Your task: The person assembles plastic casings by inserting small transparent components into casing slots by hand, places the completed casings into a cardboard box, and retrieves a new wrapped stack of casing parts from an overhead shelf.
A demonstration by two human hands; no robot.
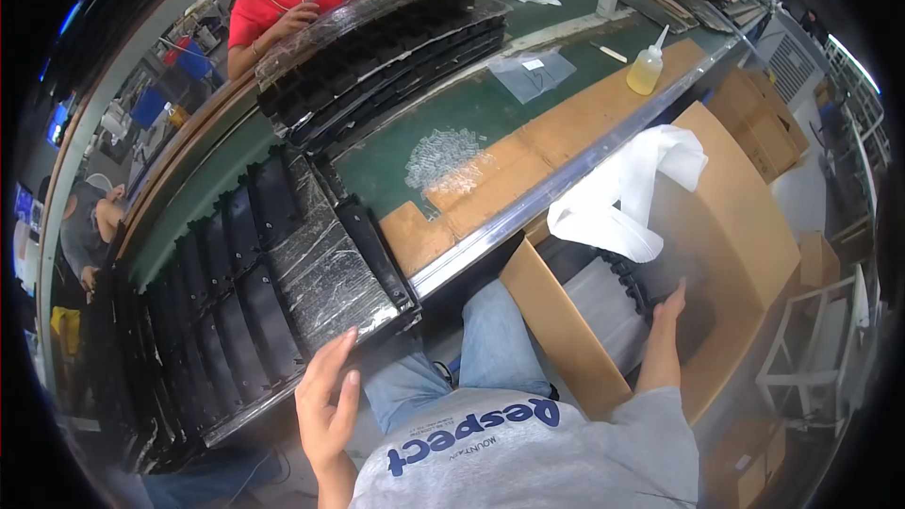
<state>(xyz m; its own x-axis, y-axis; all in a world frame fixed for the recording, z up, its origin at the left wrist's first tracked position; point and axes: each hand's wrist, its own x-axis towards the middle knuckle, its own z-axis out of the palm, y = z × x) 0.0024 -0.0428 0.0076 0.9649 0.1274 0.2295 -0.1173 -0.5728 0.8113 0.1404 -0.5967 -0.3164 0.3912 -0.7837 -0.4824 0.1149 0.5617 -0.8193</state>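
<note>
My left hand (328, 396) is open, fingers apart, beside the near corner of a stack of black ribbed plastic panels (240, 273) partly covered by clear film. My right hand (667, 309) reaches down into an open cardboard box (754, 254), next to a black toothed plastic part (627, 283). Its fingers are partly hidden and blurred, so I cannot make out whether it grips that part. Grey sheet-like material (594, 306) lies inside the box. A white cloth or foam sheet (627, 193) drapes over the box's edge nearest the bench.
On the green bench lie small clear pieces (443, 158) in a pile, a plastic bag (533, 73) and cardboard strips (537, 146). A bottle of yellow liquid (647, 68) stands near the edge. Another black panel stack (377, 57) sits before a person in red (292, 0).
</note>
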